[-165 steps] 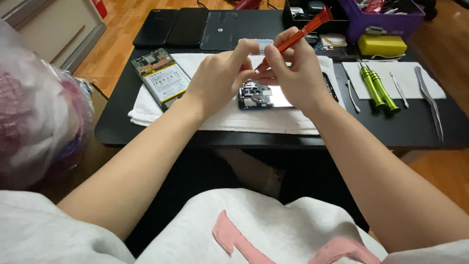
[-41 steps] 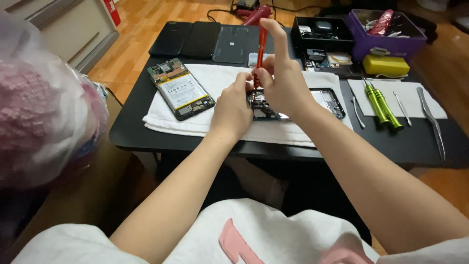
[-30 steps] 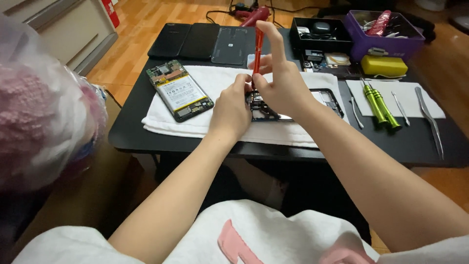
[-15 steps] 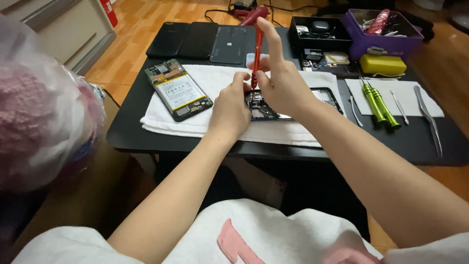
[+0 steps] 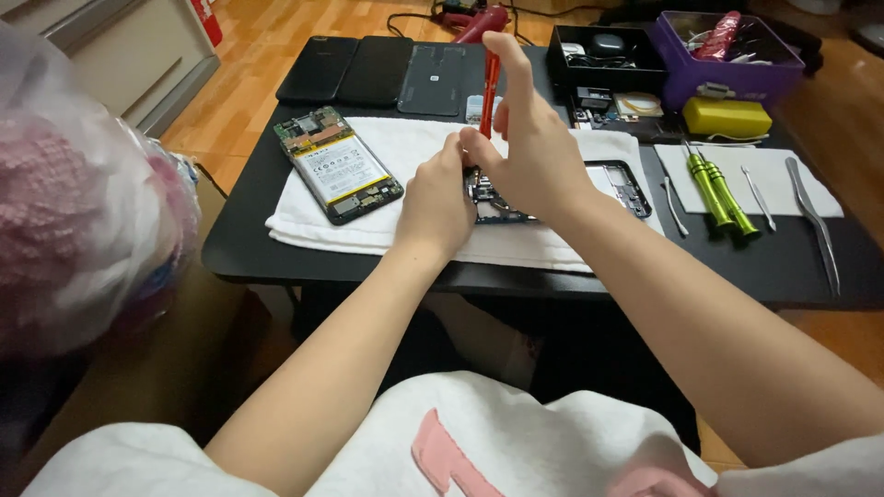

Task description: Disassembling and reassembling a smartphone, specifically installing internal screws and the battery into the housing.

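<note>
Landmark: white towel [image 5: 414, 198], soft matt cloth with a napped weave, lying on a matt black tabletop [image 5: 258, 248]. On the towel's left part, an opened phone [image 5: 337, 164]: glossy pale battery face, green circuit board, bare metal shields. At towel centre, the right hand [image 5: 525, 147] grips a red screwdriver [image 5: 489, 83], smooth plastic handle with a slight sheen. Beyond the towel's far edge, three dark phone back covers [image 5: 378, 69], smooth and semi-gloss. Right of the towel, green-handled screwdrivers [image 5: 718, 189], shiny, and metal tweezers [image 5: 815, 221], brushed steel, on a matt white paper sheet [image 5: 829, 198]. Floor [image 5: 276, 23]: varnished wood.
</note>
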